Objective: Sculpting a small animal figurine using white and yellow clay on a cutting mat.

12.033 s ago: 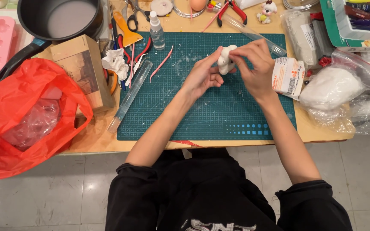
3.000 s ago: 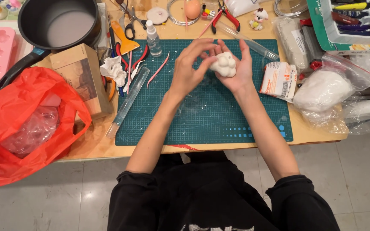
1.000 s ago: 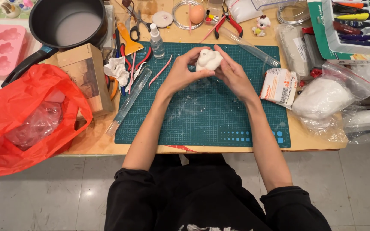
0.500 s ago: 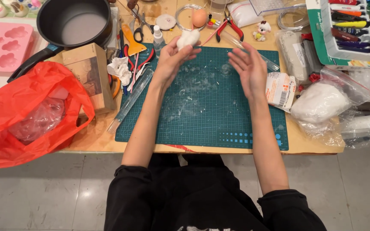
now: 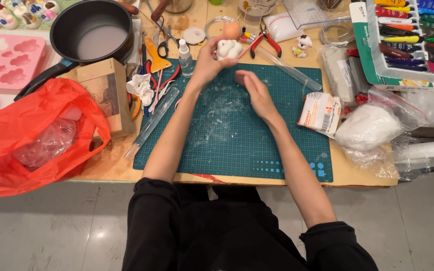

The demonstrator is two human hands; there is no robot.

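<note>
Clay figure shaped, not yet set down.
Left hand grips white clay figure; right hand hovers empty, fingers loose, over green cutting mat.

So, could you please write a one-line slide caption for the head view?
Left hand holds a white clay figure at the green cutting mat's far edge; right hand hovers open over it.

The green cutting mat is left bare centrally; its edges are crowded by scissors, pliers, and bagged white clay.
</note>
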